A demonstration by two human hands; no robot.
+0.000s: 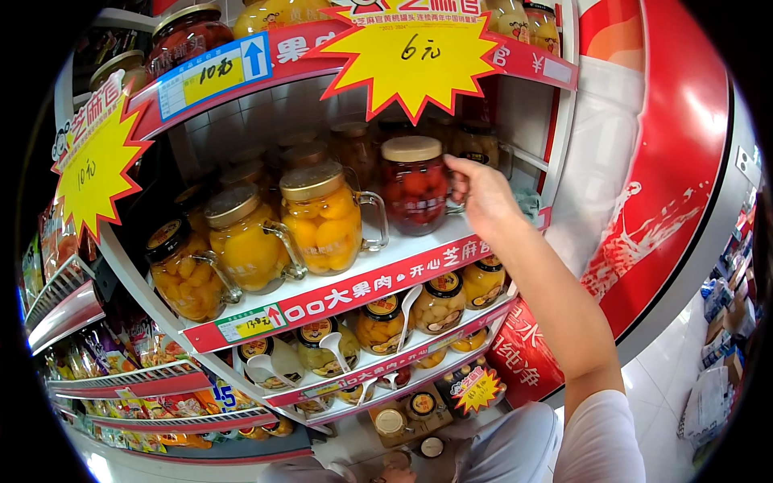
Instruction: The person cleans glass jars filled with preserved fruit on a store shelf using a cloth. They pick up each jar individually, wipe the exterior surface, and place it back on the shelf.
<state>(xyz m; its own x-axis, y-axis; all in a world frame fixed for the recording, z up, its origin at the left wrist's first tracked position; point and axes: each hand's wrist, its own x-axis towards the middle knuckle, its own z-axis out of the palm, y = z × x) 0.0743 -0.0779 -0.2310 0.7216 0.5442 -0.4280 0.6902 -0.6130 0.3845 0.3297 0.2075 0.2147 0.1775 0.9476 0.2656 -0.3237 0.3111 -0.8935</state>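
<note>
My right hand (486,196) grips the handle side of a glass mug jar of red fruit (416,190) with a gold lid. This jar is upright on the white shelf (395,247), at the right end of the front row. To its left is a handled jar of yellow-orange fruit (323,226), then a jar of large yellow pieces (247,244) and a black-lidded jar of orange pieces (184,271). My left hand (395,475) shows only partly at the bottom edge, beside a jar lid (397,460); whether it holds that jar is unclear.
Yellow starburst price signs (413,57) hang from the upper shelf edge. Below, black-lidded jars (441,302) with white spoons (409,314) fill a lower shelf. A cardboard box (392,438) with jars is on the floor. A red-and-white cabinet (670,151) borders the right; bagged snacks (109,350) line the left.
</note>
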